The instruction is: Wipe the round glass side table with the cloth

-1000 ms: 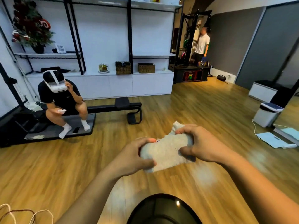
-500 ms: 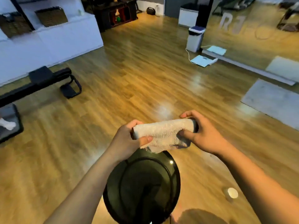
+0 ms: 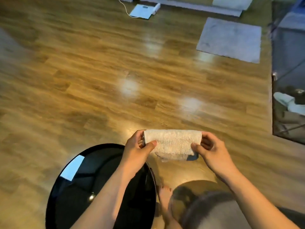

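Fingers [image 3: 149, 145] of left hand [image 3: 137, 150] and right hand [image 3: 212, 153] pinch the folded cloth [image 3: 172, 142] by its ends, held in the air beyond the black glass tabletop [image 3: 82, 182] edge; wiping apparently not yet begun.

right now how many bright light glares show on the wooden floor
4. One glare mid-floor, one right of it above the beige terry cloth, one farther back, one beside the grey rectangular mat. Arms may hide others.
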`<state>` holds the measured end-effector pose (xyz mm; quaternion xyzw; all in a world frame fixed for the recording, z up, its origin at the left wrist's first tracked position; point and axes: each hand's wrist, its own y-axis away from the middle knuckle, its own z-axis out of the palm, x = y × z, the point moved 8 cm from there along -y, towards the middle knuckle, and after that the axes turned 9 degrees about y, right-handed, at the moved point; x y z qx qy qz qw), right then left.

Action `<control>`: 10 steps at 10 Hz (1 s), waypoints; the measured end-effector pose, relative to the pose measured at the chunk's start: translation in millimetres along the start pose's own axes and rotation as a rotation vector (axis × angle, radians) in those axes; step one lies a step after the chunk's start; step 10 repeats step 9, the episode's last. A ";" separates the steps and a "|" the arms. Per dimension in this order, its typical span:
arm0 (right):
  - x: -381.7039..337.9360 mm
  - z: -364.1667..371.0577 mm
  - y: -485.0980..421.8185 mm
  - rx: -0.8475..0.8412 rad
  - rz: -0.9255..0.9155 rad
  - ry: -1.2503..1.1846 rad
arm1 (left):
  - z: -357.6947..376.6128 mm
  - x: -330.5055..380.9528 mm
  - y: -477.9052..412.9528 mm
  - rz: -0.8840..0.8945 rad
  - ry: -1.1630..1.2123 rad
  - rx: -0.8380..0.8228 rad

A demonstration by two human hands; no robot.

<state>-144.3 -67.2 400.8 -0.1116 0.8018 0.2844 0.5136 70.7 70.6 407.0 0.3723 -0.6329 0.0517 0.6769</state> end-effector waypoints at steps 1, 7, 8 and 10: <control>93.9 -3.2 -39.8 0.097 0.109 -0.007 | 49.2 -72.5 -67.3 -0.078 -0.007 -0.082; 452.0 41.1 -169.1 0.158 0.609 0.042 | 189.8 -406.1 -266.0 -0.471 -0.271 -0.117; 486.7 45.2 -181.7 0.120 0.766 0.116 | 187.8 -425.0 -279.9 -0.498 -0.485 -0.141; 489.9 48.7 -193.3 0.101 0.808 0.202 | 176.5 -415.9 -289.4 -0.478 -0.532 -0.087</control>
